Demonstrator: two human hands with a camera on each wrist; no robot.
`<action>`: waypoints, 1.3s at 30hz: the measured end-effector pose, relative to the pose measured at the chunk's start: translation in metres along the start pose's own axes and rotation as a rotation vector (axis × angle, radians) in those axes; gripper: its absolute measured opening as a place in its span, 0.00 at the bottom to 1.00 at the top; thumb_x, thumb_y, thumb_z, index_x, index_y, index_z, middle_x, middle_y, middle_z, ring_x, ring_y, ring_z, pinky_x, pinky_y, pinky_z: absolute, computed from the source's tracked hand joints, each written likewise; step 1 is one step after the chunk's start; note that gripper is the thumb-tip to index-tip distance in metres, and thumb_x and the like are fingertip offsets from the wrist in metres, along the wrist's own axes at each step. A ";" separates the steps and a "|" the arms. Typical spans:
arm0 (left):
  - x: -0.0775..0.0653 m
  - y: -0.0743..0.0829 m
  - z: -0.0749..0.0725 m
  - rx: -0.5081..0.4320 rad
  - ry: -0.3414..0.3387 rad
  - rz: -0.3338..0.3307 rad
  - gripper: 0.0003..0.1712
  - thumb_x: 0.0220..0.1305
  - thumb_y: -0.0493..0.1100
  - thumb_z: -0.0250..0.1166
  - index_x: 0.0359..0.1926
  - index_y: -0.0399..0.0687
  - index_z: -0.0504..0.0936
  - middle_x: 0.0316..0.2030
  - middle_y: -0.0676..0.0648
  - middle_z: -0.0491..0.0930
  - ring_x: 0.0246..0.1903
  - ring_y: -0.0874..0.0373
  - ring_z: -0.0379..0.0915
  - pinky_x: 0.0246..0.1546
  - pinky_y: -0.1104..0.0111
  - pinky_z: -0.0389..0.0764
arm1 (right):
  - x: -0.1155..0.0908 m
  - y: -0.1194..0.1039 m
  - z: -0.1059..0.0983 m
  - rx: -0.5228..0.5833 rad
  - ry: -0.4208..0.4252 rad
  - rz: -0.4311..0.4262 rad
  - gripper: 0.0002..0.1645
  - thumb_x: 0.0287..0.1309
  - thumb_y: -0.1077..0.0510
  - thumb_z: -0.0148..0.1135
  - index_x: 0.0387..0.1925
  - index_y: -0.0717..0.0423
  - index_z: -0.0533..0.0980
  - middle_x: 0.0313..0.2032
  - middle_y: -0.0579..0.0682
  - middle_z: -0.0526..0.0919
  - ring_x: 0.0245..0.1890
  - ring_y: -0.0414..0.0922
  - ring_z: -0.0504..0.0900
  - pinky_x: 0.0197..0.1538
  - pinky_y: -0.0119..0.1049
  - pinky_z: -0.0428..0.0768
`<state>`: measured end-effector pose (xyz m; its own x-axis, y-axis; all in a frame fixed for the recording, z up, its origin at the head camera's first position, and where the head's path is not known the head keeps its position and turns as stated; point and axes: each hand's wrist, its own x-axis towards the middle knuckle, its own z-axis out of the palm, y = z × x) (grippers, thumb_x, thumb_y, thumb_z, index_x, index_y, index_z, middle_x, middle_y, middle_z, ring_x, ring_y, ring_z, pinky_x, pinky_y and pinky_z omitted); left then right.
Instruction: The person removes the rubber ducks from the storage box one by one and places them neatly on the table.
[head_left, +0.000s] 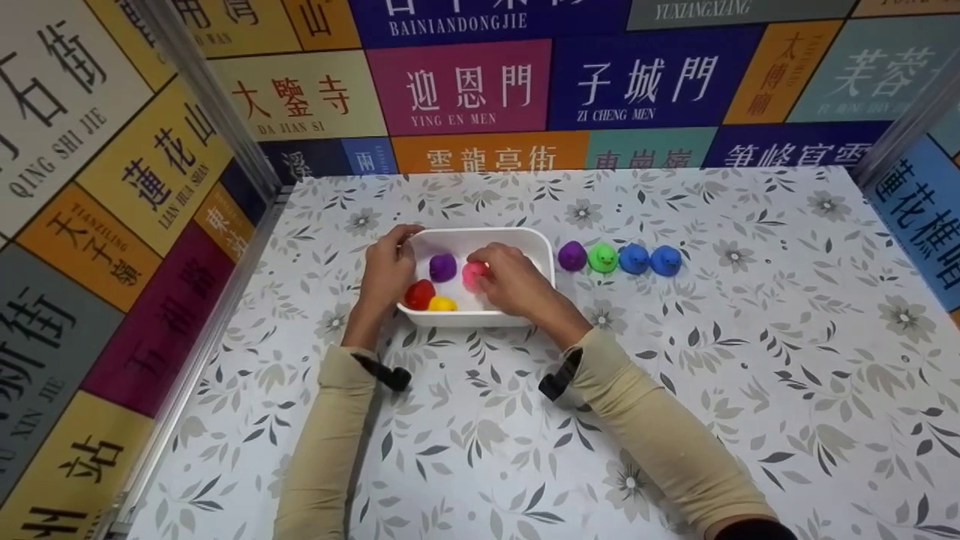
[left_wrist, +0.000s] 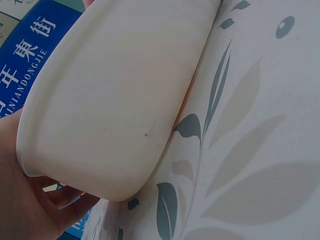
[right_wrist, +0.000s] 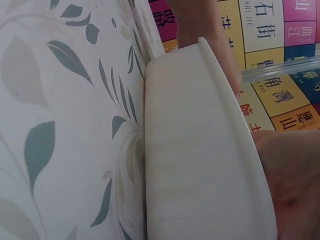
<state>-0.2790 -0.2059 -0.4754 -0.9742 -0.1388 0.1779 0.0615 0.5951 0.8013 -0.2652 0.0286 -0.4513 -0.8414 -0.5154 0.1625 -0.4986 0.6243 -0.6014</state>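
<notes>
A white plastic box stands on the table. My left hand holds it by its left end, fingers along the outside at the far left corner; in the left wrist view that hand wraps round the box's end below the rim. Reaching over the right side, my right hand pinches a pink toy duck inside the box, partly covered by the fingers. A purple toy duck, a red one and a yellow one lie in the left part of the box.
Right of the box a row of toy ducks stands on the table: purple, green and two blue, one beside the other. The flower-patterned tabletop meets lettered panels at the back and left.
</notes>
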 end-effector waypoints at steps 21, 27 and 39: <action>0.000 -0.004 0.001 0.001 -0.006 0.008 0.23 0.79 0.35 0.51 0.65 0.51 0.85 0.57 0.44 0.87 0.50 0.50 0.80 0.61 0.56 0.79 | -0.030 0.028 -0.021 0.185 0.253 -0.087 0.24 0.70 0.62 0.71 0.64 0.64 0.82 0.56 0.61 0.87 0.48 0.53 0.89 0.55 0.45 0.87; 0.001 -0.006 0.000 0.029 0.013 0.040 0.22 0.78 0.34 0.52 0.63 0.50 0.86 0.55 0.42 0.88 0.48 0.50 0.82 0.58 0.55 0.80 | -0.037 0.033 -0.029 0.174 0.314 -0.102 0.24 0.70 0.61 0.72 0.65 0.61 0.83 0.55 0.59 0.88 0.46 0.51 0.90 0.52 0.43 0.88; 0.003 -0.004 0.000 0.019 0.004 0.036 0.22 0.78 0.35 0.52 0.63 0.50 0.86 0.54 0.43 0.88 0.48 0.50 0.80 0.57 0.57 0.79 | -0.058 0.049 -0.053 0.182 0.328 -0.075 0.24 0.71 0.57 0.72 0.66 0.55 0.83 0.56 0.55 0.88 0.48 0.47 0.89 0.52 0.48 0.89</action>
<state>-0.2817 -0.2090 -0.4780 -0.9707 -0.1198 0.2085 0.0925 0.6143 0.7837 -0.2520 0.1198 -0.4488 -0.8407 -0.3219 0.4355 -0.5410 0.4627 -0.7023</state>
